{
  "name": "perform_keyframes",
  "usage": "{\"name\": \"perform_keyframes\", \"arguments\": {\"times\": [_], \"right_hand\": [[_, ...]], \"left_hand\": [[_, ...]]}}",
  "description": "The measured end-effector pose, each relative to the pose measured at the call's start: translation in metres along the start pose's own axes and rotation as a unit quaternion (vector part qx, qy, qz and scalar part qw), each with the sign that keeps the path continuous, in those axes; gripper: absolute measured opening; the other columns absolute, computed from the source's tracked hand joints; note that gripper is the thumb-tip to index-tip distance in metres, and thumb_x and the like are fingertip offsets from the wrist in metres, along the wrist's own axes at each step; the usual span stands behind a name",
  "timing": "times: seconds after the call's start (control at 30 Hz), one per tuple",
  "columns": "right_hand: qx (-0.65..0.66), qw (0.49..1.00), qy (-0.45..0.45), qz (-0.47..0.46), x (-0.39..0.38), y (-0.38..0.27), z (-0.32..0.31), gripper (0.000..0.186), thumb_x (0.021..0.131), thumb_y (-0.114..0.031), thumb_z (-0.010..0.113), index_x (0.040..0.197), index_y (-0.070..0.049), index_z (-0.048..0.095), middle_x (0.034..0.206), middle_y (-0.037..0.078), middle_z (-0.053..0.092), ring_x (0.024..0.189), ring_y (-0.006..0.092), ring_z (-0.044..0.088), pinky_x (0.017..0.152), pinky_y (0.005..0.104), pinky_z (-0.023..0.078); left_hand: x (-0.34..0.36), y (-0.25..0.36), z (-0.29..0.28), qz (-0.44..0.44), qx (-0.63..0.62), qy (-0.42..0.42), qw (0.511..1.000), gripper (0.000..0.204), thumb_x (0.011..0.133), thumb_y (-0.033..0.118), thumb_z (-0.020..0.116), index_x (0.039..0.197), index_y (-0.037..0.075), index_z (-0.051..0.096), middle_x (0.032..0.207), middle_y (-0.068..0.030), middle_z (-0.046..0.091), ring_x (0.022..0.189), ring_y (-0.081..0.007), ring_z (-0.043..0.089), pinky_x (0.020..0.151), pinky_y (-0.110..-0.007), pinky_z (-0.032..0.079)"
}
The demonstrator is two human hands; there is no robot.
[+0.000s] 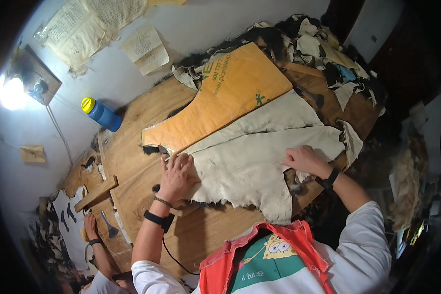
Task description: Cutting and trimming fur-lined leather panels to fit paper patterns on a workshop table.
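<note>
An off-white hide (245,164), with dark fur showing along its lower edge, lies skin side up on the wooden table. My left hand (177,177) rests on its left edge, fingers apart and bent, close to the narrow end of an orange flat template (230,93). That template covers the far part of the skin. Over the hide's right half, my right hand (305,160) is closed, its fingertips pinching the skin beside a notch in the near edge. A fold or seam line runs across the hide between the template and my hands.
Scraps of fur and hide (323,49) are heaped at the far right. A blue bottle with a yellow lid (101,114) stands by the wall near a lit lamp (14,93). At lower left, another person's hand (90,226) is beside a wooden bar (97,193) and a dark-bladed tool (110,228).
</note>
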State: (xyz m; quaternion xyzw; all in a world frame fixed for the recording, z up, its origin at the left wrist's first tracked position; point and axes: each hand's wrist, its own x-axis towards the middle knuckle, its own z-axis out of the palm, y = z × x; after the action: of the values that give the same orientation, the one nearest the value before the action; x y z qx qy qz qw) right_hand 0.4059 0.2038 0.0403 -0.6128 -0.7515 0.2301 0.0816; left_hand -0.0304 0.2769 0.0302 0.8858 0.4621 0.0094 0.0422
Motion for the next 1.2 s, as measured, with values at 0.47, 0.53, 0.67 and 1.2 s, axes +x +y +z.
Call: {"name": "perform_keyframes", "arguments": {"times": [0.47, 0.53, 0.67, 1.2], "right_hand": [[0.604, 0.717, -0.299, 0.178, 0.139, -0.016, 0.013, 0.004, 0.089, -0.008, 0.065, 0.088, -0.009, 0.061, 0.058, -0.006, 0.040, 0.049, 0.0053, 0.032, 0.044, 0.0229, 0.024], [0.585, 0.709, -0.345, 0.187, 0.121, 0.016, 0.011, 0.012, 0.091, -0.009, 0.063, 0.081, -0.011, 0.057, 0.057, -0.007, 0.039, 0.047, 0.0057, 0.031, 0.043, 0.0235, 0.024], [0.589, 0.698, -0.340, 0.224, 0.091, 0.103, -0.014, 0.027, 0.093, -0.011, 0.061, 0.070, -0.016, 0.048, 0.052, -0.007, 0.036, 0.044, 0.0068, 0.029, 0.042, 0.0251, 0.023], [0.326, 0.908, -0.219, 0.148, -0.007, 0.243, -0.061, 0.039, 0.090, -0.029, 0.064, 0.070, 0.004, 0.061, 0.054, 0.005, 0.052, 0.049, 0.0130, 0.047, 0.047, 0.0344, 0.037]], "left_hand": [[0.070, 0.125, 0.030, -0.105, -0.057, -0.078, 0.990, 0.106, 0.077, 0.065, 0.070, 0.158, 0.017, 0.022, 0.161, -0.0250, 0.015, 0.146, -0.0524, 0.014, 0.108, -0.070, 0.024], [0.064, 0.125, 0.030, -0.090, -0.036, -0.062, 0.993, 0.103, 0.075, 0.067, 0.069, 0.158, 0.025, 0.024, 0.161, -0.0242, 0.017, 0.146, -0.0520, 0.014, 0.107, -0.071, 0.025], [0.069, 0.136, 0.022, -0.120, -0.009, -0.079, 0.990, 0.101, 0.076, 0.073, 0.064, 0.157, 0.025, 0.026, 0.160, -0.0241, 0.020, 0.145, -0.0508, 0.019, 0.105, -0.071, 0.026], [0.138, 0.277, 0.032, -0.040, -0.030, -0.061, 0.997, 0.070, 0.094, 0.051, 0.055, 0.153, 0.020, 0.036, 0.155, -0.0170, 0.031, 0.144, -0.0368, 0.028, 0.112, -0.068, 0.019]]}}
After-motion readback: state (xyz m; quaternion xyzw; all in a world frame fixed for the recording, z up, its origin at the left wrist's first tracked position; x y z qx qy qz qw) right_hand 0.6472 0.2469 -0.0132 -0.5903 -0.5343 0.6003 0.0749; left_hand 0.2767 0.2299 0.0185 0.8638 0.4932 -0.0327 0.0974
